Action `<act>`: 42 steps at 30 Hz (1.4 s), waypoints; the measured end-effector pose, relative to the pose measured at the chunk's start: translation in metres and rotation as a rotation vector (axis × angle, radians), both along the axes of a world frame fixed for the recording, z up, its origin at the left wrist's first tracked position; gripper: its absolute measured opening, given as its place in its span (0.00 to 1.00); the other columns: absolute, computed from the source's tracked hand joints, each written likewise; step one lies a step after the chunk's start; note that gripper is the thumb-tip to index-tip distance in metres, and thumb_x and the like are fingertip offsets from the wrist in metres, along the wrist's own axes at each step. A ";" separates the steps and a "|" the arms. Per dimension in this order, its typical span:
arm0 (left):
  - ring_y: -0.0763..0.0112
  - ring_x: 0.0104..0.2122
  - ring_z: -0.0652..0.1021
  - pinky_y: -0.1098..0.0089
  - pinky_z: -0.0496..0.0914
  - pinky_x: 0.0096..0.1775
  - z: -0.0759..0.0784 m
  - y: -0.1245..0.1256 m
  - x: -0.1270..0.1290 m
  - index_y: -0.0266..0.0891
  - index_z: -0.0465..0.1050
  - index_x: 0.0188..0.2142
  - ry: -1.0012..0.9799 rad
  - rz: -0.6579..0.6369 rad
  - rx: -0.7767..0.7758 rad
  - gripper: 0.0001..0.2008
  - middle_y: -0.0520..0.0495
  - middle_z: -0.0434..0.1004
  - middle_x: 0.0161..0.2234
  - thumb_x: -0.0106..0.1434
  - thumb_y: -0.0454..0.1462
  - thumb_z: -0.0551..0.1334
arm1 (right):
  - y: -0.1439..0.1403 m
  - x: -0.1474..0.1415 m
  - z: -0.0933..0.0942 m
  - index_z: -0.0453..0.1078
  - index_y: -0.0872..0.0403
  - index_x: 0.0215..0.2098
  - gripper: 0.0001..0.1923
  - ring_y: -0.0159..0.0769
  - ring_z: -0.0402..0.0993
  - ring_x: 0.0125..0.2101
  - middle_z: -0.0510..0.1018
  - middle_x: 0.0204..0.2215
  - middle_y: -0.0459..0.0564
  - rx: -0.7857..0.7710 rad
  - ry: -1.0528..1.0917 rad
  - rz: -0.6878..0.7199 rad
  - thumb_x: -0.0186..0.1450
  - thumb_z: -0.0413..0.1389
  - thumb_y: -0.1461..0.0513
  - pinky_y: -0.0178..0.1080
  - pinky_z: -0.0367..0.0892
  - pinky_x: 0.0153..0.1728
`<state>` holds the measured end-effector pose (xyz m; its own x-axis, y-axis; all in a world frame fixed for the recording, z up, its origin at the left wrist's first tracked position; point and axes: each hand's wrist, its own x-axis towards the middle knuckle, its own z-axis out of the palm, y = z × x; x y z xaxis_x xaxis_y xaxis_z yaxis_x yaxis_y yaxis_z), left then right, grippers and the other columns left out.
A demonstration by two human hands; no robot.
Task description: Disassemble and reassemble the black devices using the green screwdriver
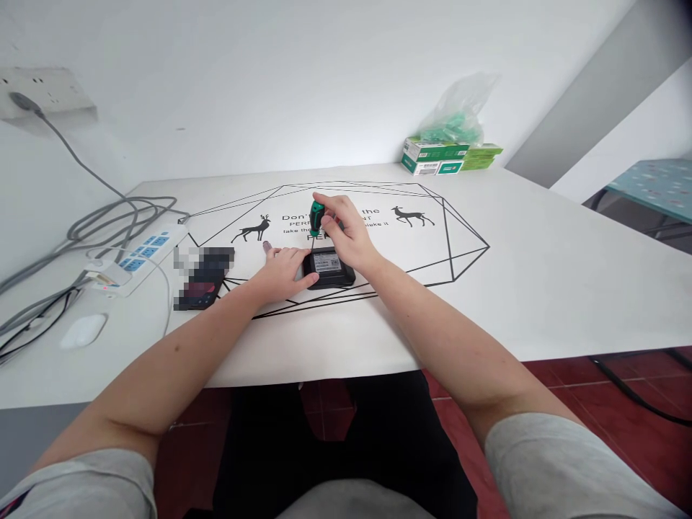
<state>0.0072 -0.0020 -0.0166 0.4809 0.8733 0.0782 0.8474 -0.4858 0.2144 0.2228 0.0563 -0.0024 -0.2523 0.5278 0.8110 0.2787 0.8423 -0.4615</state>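
A flat black plastic device [346, 276] with a white printed label lies on the white table mat. My left hand [281, 276] grips its left side, the thumb on the near part and the fingers at the far left corner. In my right hand [350, 232] is a screwdriver [316, 215] with a green and black handle, held nearly upright. Its thin shaft points down at the device's far left corner; whether the tip sits in a screw is too small to see. Just beyond my left fingers lies a small pinkish-grey object [267, 247].
Left of my forearm lies a phone [208, 277], partly pixelated. Farther left are a white power strip [148, 252], coiled grey cables [116, 209] and a white rounded case [83, 330]. Green and white boxes [437, 155] with a plastic bag [459, 115] stand against the wall.
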 end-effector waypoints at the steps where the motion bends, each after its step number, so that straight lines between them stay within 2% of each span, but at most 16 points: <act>1: 0.40 0.67 0.71 0.35 0.51 0.72 0.000 0.000 0.000 0.37 0.65 0.72 -0.001 0.000 -0.004 0.34 0.30 0.74 0.67 0.76 0.55 0.54 | 0.002 0.000 -0.001 0.71 0.43 0.69 0.24 0.44 0.75 0.48 0.78 0.48 0.54 0.001 0.003 -0.005 0.81 0.46 0.49 0.55 0.78 0.54; 5: 0.40 0.67 0.72 0.34 0.49 0.72 -0.002 0.002 -0.001 0.39 0.66 0.72 -0.016 -0.003 -0.003 0.33 0.32 0.74 0.67 0.76 0.55 0.54 | 0.006 -0.001 -0.001 0.71 0.44 0.68 0.23 0.44 0.75 0.48 0.76 0.46 0.53 -0.009 0.009 -0.032 0.81 0.48 0.52 0.54 0.80 0.51; 9: 0.39 0.66 0.73 0.33 0.52 0.71 -0.001 0.002 -0.001 0.38 0.67 0.71 -0.023 -0.014 0.024 0.33 0.31 0.75 0.67 0.76 0.55 0.54 | 0.005 -0.005 0.006 0.70 0.46 0.64 0.20 0.44 0.77 0.54 0.75 0.62 0.58 -0.091 0.029 0.067 0.77 0.52 0.53 0.52 0.82 0.49; 12: 0.38 0.65 0.73 0.33 0.53 0.71 0.000 0.001 0.000 0.37 0.67 0.70 -0.016 -0.015 0.027 0.33 0.30 0.75 0.66 0.75 0.55 0.54 | 0.003 -0.008 0.013 0.68 0.47 0.61 0.19 0.41 0.81 0.50 0.73 0.69 0.59 -0.195 0.050 0.180 0.74 0.55 0.53 0.51 0.84 0.49; 15: 0.38 0.65 0.73 0.34 0.54 0.70 0.000 0.002 0.000 0.36 0.67 0.70 -0.008 -0.011 0.016 0.34 0.29 0.75 0.66 0.75 0.56 0.53 | 0.003 -0.011 0.018 0.66 0.47 0.57 0.18 0.40 0.81 0.48 0.79 0.63 0.58 -0.242 0.058 0.179 0.71 0.59 0.54 0.50 0.83 0.48; 20: 0.38 0.65 0.73 0.31 0.50 0.71 0.000 0.002 -0.001 0.39 0.68 0.69 -0.017 -0.011 0.010 0.33 0.31 0.76 0.65 0.76 0.56 0.54 | 0.008 -0.022 0.018 0.68 0.49 0.52 0.18 0.40 0.79 0.42 0.84 0.50 0.53 -0.145 -0.004 0.070 0.71 0.63 0.50 0.49 0.80 0.44; 26: 0.38 0.66 0.73 0.30 0.49 0.72 0.000 0.003 -0.002 0.40 0.68 0.69 -0.034 -0.006 -0.005 0.32 0.33 0.76 0.66 0.75 0.55 0.54 | 0.010 -0.028 0.019 0.73 0.49 0.56 0.17 0.40 0.78 0.46 0.83 0.53 0.55 -0.022 -0.052 0.043 0.79 0.50 0.50 0.49 0.80 0.49; 32: 0.40 0.69 0.71 0.34 0.51 0.72 0.001 0.004 -0.004 0.39 0.66 0.72 -0.055 -0.019 -0.032 0.35 0.32 0.74 0.69 0.74 0.56 0.53 | 0.013 -0.021 0.018 0.70 0.47 0.54 0.11 0.39 0.75 0.43 0.79 0.47 0.52 -0.031 -0.054 -0.037 0.75 0.57 0.55 0.49 0.79 0.49; 35: 0.40 0.69 0.71 0.35 0.52 0.72 0.002 0.004 -0.004 0.38 0.66 0.72 -0.047 -0.012 -0.035 0.36 0.31 0.74 0.68 0.74 0.57 0.53 | 0.016 -0.023 0.013 0.67 0.46 0.56 0.14 0.41 0.77 0.50 0.77 0.56 0.55 -0.102 0.013 -0.010 0.75 0.57 0.53 0.47 0.80 0.48; 37: 0.39 0.69 0.71 0.34 0.52 0.71 0.003 0.004 -0.004 0.38 0.65 0.72 -0.044 -0.008 -0.038 0.37 0.31 0.74 0.68 0.74 0.57 0.53 | 0.016 -0.028 0.010 0.65 0.45 0.58 0.16 0.41 0.79 0.51 0.77 0.62 0.56 -0.166 0.085 0.010 0.75 0.57 0.52 0.47 0.81 0.48; 40: 0.39 0.69 0.71 0.33 0.52 0.72 0.004 0.004 -0.005 0.39 0.65 0.72 -0.045 -0.011 -0.048 0.37 0.32 0.74 0.68 0.74 0.58 0.53 | 0.012 -0.035 0.008 0.66 0.47 0.56 0.19 0.38 0.80 0.44 0.82 0.59 0.55 -0.216 0.179 -0.023 0.74 0.60 0.48 0.48 0.81 0.50; 42: 0.39 0.69 0.71 0.34 0.52 0.72 0.005 0.004 -0.005 0.39 0.66 0.72 -0.044 -0.013 -0.048 0.36 0.31 0.74 0.68 0.74 0.57 0.53 | 0.009 -0.037 0.008 0.69 0.48 0.55 0.21 0.39 0.81 0.44 0.83 0.56 0.55 -0.208 0.187 -0.039 0.74 0.60 0.44 0.48 0.80 0.50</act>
